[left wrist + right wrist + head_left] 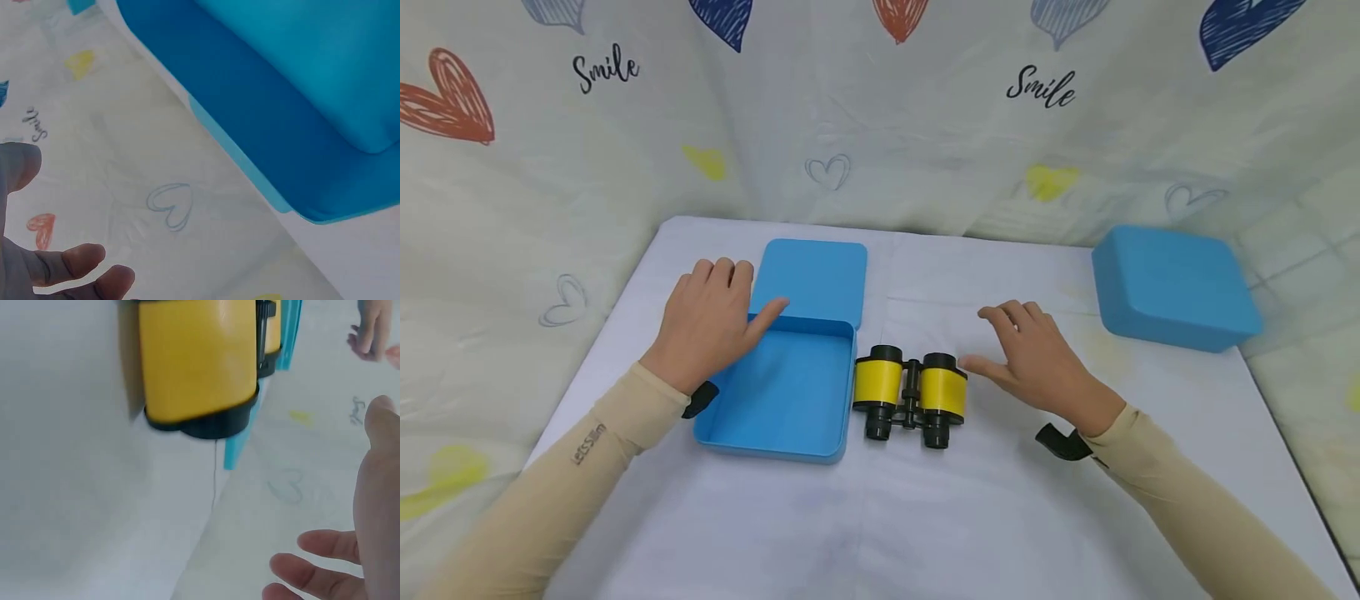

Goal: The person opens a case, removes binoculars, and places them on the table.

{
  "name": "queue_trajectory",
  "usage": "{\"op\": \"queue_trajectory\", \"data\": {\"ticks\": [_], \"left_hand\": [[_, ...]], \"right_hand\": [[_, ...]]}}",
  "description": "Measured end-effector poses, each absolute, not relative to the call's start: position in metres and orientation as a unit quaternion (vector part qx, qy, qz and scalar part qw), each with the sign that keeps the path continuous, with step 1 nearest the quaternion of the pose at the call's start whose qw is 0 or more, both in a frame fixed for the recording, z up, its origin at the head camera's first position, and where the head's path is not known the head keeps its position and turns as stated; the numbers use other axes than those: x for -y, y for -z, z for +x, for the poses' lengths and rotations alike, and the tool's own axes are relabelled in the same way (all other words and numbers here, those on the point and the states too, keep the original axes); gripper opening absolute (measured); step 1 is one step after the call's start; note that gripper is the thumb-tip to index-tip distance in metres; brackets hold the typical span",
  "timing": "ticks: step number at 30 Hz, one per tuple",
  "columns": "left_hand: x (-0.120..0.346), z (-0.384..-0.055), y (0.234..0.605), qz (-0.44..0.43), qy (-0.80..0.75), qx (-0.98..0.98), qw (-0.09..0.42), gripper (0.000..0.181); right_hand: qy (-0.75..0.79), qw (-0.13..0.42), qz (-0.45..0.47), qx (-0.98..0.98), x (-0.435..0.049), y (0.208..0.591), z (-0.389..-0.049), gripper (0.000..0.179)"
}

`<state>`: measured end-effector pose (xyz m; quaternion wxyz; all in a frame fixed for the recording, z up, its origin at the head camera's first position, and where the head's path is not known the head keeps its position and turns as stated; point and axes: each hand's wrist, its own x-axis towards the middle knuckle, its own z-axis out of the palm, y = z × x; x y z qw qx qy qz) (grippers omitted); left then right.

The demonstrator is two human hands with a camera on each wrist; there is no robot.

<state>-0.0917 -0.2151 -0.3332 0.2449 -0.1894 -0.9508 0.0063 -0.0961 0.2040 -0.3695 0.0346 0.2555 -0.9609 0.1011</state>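
An uncovered blue box (778,392) lies on the table with its lid (812,279) folded back flat behind it. Over the box's left side hovers my left hand (707,321), fingers relaxed and holding nothing. Yellow and black binoculars (943,392) lie just right of the box, eyepieces toward me. My right hand (1030,358) is raised beside them, its thumb near their right barrel and its fingers loosely bent around nothing. In the right wrist view the yellow barrel (197,359) stands apart from the fingers (319,575). The left wrist view has the box's inner wall (250,119) close by.
A second blue box (1176,287), shut, sits at the table's back right corner. White cloth covers the table (880,517). Behind it hangs a pale curtain (910,125) printed with hearts and "Smile". A dark strap (1063,442) shows at the right wrist.
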Motion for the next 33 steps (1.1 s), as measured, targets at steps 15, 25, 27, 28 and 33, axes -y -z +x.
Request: {"op": "queue_trajectory", "data": {"ticks": [15, 25, 27, 28, 33], "left_hand": [[0.163, -0.109, 0.320, -0.208, 0.014, 0.947, 0.242, 0.056], [0.134, -0.123, 0.317, -0.225, 0.031, 0.944, 0.239, 0.058], [0.127, -0.126, 0.316, -0.229, 0.036, 0.943, 0.239, 0.059], [0.124, -0.127, 0.316, -0.232, 0.039, 0.942, 0.241, 0.058], [0.107, -0.134, 0.316, -0.244, 0.041, 0.935, 0.256, 0.058]], "right_hand": [[-0.120, 0.148, 0.268, 0.944, -0.265, 0.364, -0.109, 0.063], [-0.120, 0.101, 0.208, 0.966, -0.306, 0.356, -0.118, 0.065], [-0.119, 0.083, 0.192, 0.971, -0.315, 0.354, -0.120, 0.067], [-0.117, 0.075, 0.185, 0.973, -0.320, 0.353, -0.121, 0.068], [-0.129, 0.052, 0.152, 0.979, -0.343, 0.348, -0.130, 0.071]]}}
